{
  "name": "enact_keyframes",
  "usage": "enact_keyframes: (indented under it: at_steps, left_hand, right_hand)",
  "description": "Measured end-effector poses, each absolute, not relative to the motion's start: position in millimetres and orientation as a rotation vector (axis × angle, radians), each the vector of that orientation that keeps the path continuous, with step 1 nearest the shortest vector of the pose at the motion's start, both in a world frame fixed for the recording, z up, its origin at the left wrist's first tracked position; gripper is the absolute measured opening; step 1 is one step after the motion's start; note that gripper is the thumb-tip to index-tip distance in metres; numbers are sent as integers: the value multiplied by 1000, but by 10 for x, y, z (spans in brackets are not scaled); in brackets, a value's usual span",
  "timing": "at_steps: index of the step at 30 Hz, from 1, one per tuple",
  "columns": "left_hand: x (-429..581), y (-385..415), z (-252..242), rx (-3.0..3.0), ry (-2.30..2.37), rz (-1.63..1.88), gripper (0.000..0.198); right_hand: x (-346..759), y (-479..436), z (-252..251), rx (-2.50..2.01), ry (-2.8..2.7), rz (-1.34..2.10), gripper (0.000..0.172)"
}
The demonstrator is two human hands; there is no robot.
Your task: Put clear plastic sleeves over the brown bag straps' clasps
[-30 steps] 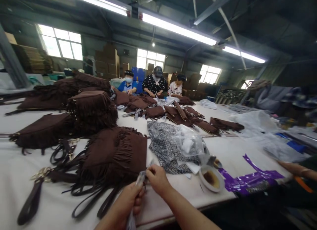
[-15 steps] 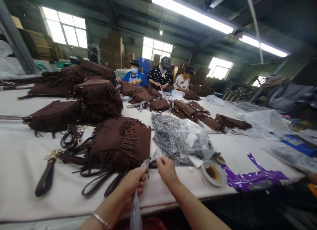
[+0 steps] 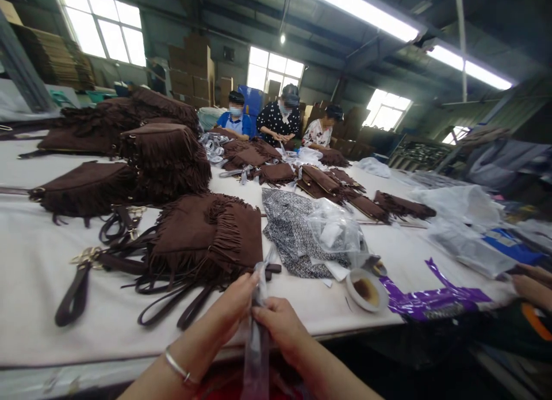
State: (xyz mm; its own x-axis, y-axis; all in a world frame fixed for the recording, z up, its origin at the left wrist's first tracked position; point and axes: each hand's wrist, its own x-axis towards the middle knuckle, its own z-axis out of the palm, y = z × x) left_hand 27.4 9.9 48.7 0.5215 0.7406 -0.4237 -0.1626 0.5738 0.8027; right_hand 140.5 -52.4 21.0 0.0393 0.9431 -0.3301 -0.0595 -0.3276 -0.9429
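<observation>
Both my hands meet low in the middle of the view, at the near edge of the white table (image 3: pixel 34 273). My left hand (image 3: pixel 235 308) and my right hand (image 3: pixel 280 328) are closed on a thin clear plastic bag (image 3: pixel 257 342) that hangs down between them. Just beyond my fingers lies a brown suede fringed bag (image 3: pixel 207 236) with dark straps (image 3: pixel 164 308) trailing toward me.
More brown fringed bags (image 3: pixel 159 158) are piled at the left and middle of the table. A patterned cloth (image 3: pixel 288 227), a clear bag (image 3: pixel 336 230), a tape roll (image 3: pixel 366 288) and purple plastic (image 3: pixel 431 299) lie to the right. Three people (image 3: pixel 276 121) work at the far end; another person's hand (image 3: pixel 532 285) is at the right.
My hands have drawn closer together and toward me, pulling the plastic bag down past the table edge. The view has shifted slightly.
</observation>
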Motion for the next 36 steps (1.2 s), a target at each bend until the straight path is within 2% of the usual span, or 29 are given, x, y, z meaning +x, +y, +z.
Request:
enact_keyframes:
  at_steps: [7,18,26,31,36]
  left_hand:
    - [-67,-494,294,635,850,425,48]
    - [-401,-566,108,646,748,321,47]
    - [-403,-478,84,595,753,338,50]
    - [-197,-339,141,538,767,399,44]
    - [-200,-368,121,627,835,340,46]
  right_hand:
    - [1381,-461,129,-1513,-938,1372,35]
    - [1382,-143,-155,-1400,-511,1277,29]
    - [1229,-310,-102,-1404,-580,1331,35]
    - [1190,-364,1,-1514,-701,1403,41]
    - [1363,-112,0,-1418,-378,1606,42]
